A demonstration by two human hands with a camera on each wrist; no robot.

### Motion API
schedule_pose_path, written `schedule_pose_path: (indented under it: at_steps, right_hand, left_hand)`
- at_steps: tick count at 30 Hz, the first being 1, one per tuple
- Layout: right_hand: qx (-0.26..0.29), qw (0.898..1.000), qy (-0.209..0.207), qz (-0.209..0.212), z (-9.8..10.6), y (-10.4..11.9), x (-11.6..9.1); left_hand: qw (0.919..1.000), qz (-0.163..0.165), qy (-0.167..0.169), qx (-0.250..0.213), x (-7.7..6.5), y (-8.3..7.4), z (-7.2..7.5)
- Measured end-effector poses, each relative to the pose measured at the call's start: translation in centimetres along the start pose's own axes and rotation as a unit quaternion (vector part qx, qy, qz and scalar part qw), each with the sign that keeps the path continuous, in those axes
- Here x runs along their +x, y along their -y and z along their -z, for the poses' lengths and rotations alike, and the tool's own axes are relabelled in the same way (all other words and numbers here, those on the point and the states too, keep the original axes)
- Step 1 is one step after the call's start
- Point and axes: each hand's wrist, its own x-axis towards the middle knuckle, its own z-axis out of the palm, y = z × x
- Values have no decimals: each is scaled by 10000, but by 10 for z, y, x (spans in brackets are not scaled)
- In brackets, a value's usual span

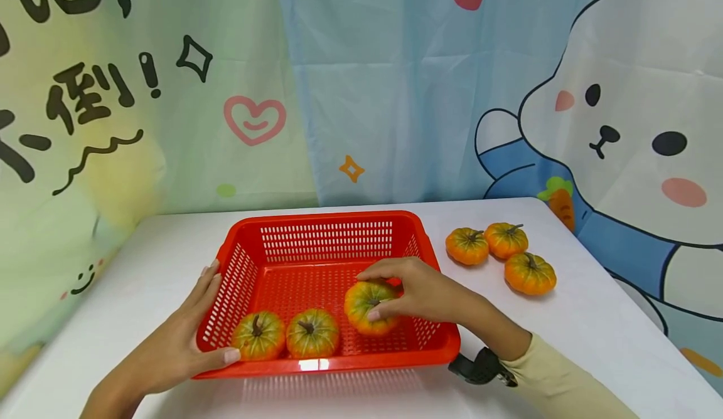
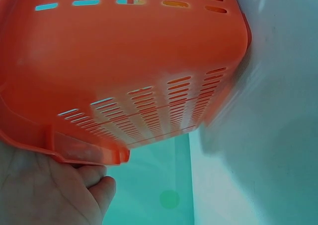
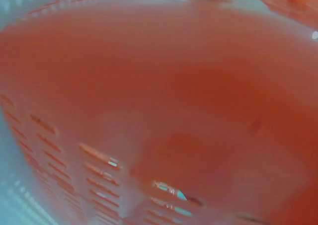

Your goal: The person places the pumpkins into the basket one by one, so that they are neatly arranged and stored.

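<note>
A red plastic basket [image 1: 327,364] with slotted walls stands on the table. My left hand [image 1: 169,337] grips its left side, fingers along the left rim and thumb over the front corner; in the left wrist view the hand [image 2: 49,192] lies under the rim. Inside, my right hand [image 1: 415,290] holds a small orange-green pumpkin [image 1: 361,306] between thumb and fingers. Two more pumpkins lie along the basket's front wall, a left one [image 1: 257,340] and a middle one [image 1: 312,337]. In the right wrist view, the basket wall [image 3: 149,86] fills the picture and hides the hand.
Three orange pumpkins sit close together right of the basket: one at left [image 1: 466,247], one at the back [image 1: 505,241] and one in front [image 1: 530,275]. The white table [image 1: 452,381] ends at a printed curtain [image 1: 361,80]. A black watch [image 1: 482,367] is by the right wrist.
</note>
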Motion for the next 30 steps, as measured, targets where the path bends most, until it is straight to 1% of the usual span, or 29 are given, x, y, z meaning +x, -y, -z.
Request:
schedule_pose_path:
  at_steps: [6,12,15,22,30]
  right_hand:
    - [-147,9989,422,-122,-5,1,5]
    - [-464,9970,473,-392,-10,7,8]
    - [-432,9965,579,-421,-12,10,9]
    - [-351,9927,1122,-261,-12,9,9]
    - [-308,9906,1290,-343,-12,7,8]
  left_hand:
    - [10000,-26,-16,37,-1,1,0]
    - [10000,-35,-24,54,0,1,-1]
    - [10000,-46,-24,39,0,1,-1]
    - [10000,-62,-31,48,0,0,0]
    - [9999,-60,-33,87,0,0,0]
